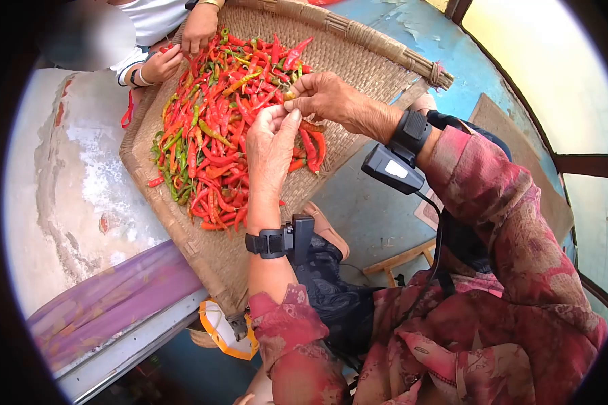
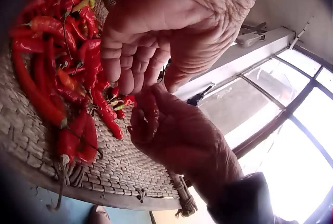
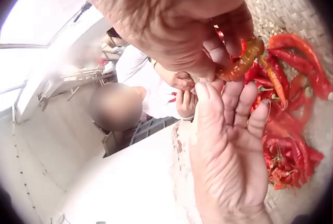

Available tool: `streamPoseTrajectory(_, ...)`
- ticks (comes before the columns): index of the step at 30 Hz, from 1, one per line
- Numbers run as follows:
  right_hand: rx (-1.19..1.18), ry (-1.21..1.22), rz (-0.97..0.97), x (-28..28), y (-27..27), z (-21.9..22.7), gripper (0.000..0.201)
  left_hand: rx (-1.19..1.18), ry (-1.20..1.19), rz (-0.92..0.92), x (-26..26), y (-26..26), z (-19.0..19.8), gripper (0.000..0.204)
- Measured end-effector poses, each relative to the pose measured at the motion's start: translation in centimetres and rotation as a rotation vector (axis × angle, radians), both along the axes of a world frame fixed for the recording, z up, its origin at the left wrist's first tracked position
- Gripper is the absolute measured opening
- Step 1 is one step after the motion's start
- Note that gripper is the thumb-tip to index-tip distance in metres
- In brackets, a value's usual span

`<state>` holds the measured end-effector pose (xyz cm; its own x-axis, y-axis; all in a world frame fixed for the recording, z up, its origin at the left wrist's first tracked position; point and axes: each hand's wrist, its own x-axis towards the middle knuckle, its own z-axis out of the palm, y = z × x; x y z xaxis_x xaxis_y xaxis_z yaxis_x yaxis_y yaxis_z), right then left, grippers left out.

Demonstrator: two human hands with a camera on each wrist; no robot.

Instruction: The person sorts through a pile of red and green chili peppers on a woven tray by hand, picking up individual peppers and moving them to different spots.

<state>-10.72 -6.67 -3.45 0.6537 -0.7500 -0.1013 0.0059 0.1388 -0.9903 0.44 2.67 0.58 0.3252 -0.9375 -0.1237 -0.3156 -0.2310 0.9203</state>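
A chili pepper (image 3: pixel 242 64), orange-red with a greenish tint, is gripped by my right hand (image 1: pixel 334 101) between thumb and fingers. My left hand (image 1: pixel 270 145) meets it there, thumb and forefinger pinching at the pepper's stem end; the fingertips largely hide the stem. In the left wrist view the same pepper (image 2: pixel 151 113) lies along the right hand's fingers. Both hands are over the near right side of a heap of red chili peppers (image 1: pixel 226 145), mixed with some green and yellow ones. The heap lies on a large woven tray (image 1: pixel 348 50).
Across the tray, another person's hands (image 1: pixel 199 28) work at the heap's far left edge. A pale ledge (image 1: pixel 88 169) and a purple cloth (image 1: pixel 115 293) lie left of the tray. A wooden stool (image 1: pixel 398 262) stands on the blue floor, near a sandalled foot (image 1: pixel 331 233).
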Motion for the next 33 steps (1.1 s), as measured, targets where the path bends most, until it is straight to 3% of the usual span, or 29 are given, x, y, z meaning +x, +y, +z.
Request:
streamPoseTrajectory(1, 0.036, -0.106, -0.012, -0.2, 0.3, 0.3, 0.014, -0.018, 0.053, -0.016, -0.3, -0.1, 0.1, 0.035)
streamPoseTrajectory(3, 0.012, -0.089, -0.035, -1.2, 0.7, 1.2, 0.015, -0.029, 0.094, -0.037, -0.7, -0.2, 0.4, 0.033)
streamPoseTrajectory(6, 0.272, -0.184, -0.042, -2.7, 1.0, 2.4, 0.015, -0.067, 0.131, -0.108, -1.3, -0.4, 0.2, 0.029)
streamPoseTrajectory(8, 0.265, -0.170, -0.047, -3.9, 1.6, 2.8, 0.016, -0.059, 0.077, -0.174, -1.8, -0.3, 0.2, 0.022)
streamPoseTrajectory(12, 0.154, -0.118, -0.156, -7.2, 5.1, 4.6, 0.026, -0.081, 0.036, -0.126, -1.0, 0.0, 0.7, 0.021)
streamPoseTrajectory(16, 0.146, -0.137, -0.263, -13.5, 8.6, 6.1, 0.028, -0.145, 0.051, 0.129, 2.4, 1.0, 1.2, 0.026)
streamPoseTrajectory(18, 0.327, -0.141, -0.082, -16.8, 8.8, 4.2, 0.022, -0.257, 0.029, 0.342, 5.2, 1.5, 1.3, 0.036)
streamPoseTrajectory(19, 0.326, -0.147, -0.081, -17.3, 8.7, 3.5, 0.022, -0.345, 0.033, 0.487, 6.3, 1.8, 1.6, 0.042)
streamPoseTrajectory(21, 0.700, -0.321, -0.196, -18.1, 8.4, 2.5, 0.015, -0.399, -0.095, 0.693, 8.7, 2.5, 1.3, 0.052)
streamPoseTrajectory(22, 0.681, -0.408, -0.174, -18.0, 8.1, 2.9, 0.012, -0.356, -0.132, 0.737, 9.5, 2.8, 1.0, 0.056)
streamPoseTrajectory(23, 0.684, -0.419, -0.180, -17.9, 7.8, 3.2, 0.012, -0.433, -0.212, 0.678, 11.5, 2.8, -1.3, 0.046)
streamPoseTrajectory(25, 0.720, -0.534, -0.154, -17.6, 7.3, 3.5, 0.012, -0.099, -0.246, 0.412, 9.7, 3.2, -0.7, 0.035)
streamPoseTrajectory(29, 0.737, -0.482, -0.206, -17.1, 7.3, 2.9, 0.013, 0.122, -0.754, -0.154, 4.5, 1.4, -3.6, 0.032)
streamPoseTrajectory(30, 0.711, -0.494, -0.201, -16.9, 7.4, 2.8, 0.012, 0.124, -0.756, -0.160, 3.8, 1.2, -4.4, 0.032)
streamPoseTrajectory(32, 0.697, -0.491, -0.212, -16.8, 7.4, 2.8, 0.011, 0.084, -1.195, -0.150, 2.8, 0.7, -5.5, 0.034)
streamPoseTrajectory(33, 0.678, -0.483, -0.220, -16.7, 7.3, 2.8, 0.011, 0.082, -1.200, -0.160, 2.3, 0.4, -5.4, 0.034)
